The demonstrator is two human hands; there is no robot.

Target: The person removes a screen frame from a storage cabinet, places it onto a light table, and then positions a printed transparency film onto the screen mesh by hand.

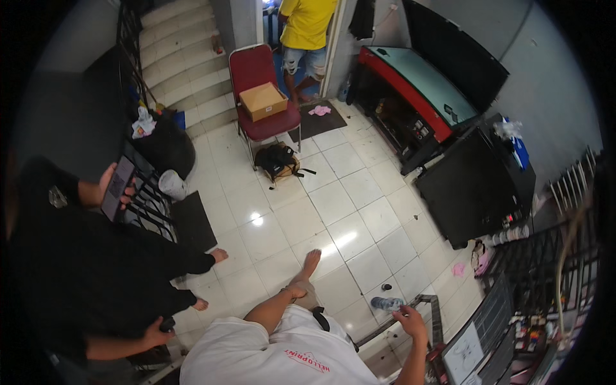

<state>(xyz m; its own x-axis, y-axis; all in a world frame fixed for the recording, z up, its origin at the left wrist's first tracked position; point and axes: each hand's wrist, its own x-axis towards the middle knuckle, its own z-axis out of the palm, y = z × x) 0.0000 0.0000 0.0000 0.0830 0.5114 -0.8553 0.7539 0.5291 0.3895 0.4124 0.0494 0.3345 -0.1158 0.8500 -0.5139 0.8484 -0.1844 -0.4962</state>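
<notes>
- Your right hand (412, 324) reaches low over the floor with its fingers loosely bent; how far they are parted, and whether they have hold of anything, you cannot tell from here.
- A clear plastic bottle with bluish tints (385, 303) lies just ahead and to the left of that grip, its near end close by your fingertips; touching or apart, you cannot tell.
- A small, dark, round object (386, 287) sits on the floor just beyond the bottle.
- A dark, angular frame (437, 317) stands beside your right hand, passing ahead of it and to its right.
- Your left hand (297, 291) rests by your own bent leg, well to the left of the right grip; its fingers are too small to read, so you cannot tell how open it is or if it holds anything.
- Your bare foot (312, 259) is on the glossy white floor tiles (369, 266), just beyond your left hand.
- A crumpled pink cloth (457, 269) lies ahead and to the right of your right grip.
</notes>
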